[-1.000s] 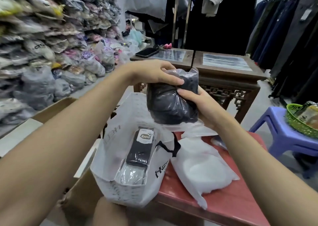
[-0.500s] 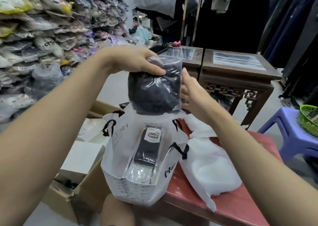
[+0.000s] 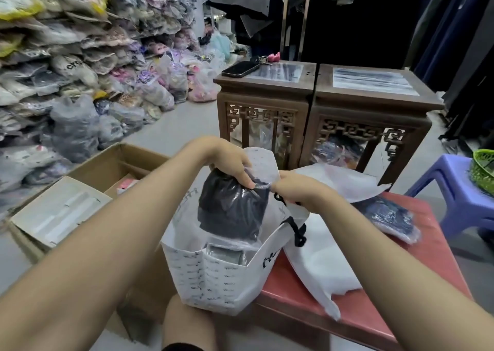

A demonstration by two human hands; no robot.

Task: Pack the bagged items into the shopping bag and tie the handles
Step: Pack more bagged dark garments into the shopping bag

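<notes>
A white printed shopping bag (image 3: 213, 278) stands open at the near left edge of the red table (image 3: 417, 259). A black item in clear plastic (image 3: 230, 206) sits partly inside its mouth, on top of another bagged item (image 3: 227, 253). My left hand (image 3: 227, 160) pinches the black item's top. My right hand (image 3: 296, 187) grips the shopping bag's rim by its black cord handle (image 3: 298, 233). A dark blue bagged item (image 3: 387, 217) lies on the table to the right.
A white plastic bag (image 3: 320, 259) lies beside the shopping bag. An open cardboard box (image 3: 80, 190) stands at left. Two carved wooden side tables (image 3: 315, 104) stand behind, with a phone (image 3: 240, 69) on one. Stacked bagged clothes (image 3: 66, 56) fill the left. A purple stool (image 3: 454, 187) stands at right.
The black bagged item has come down from above the shopping bag into its mouth. My right hand left the item and took the bag's rim. The view tilted down.
</notes>
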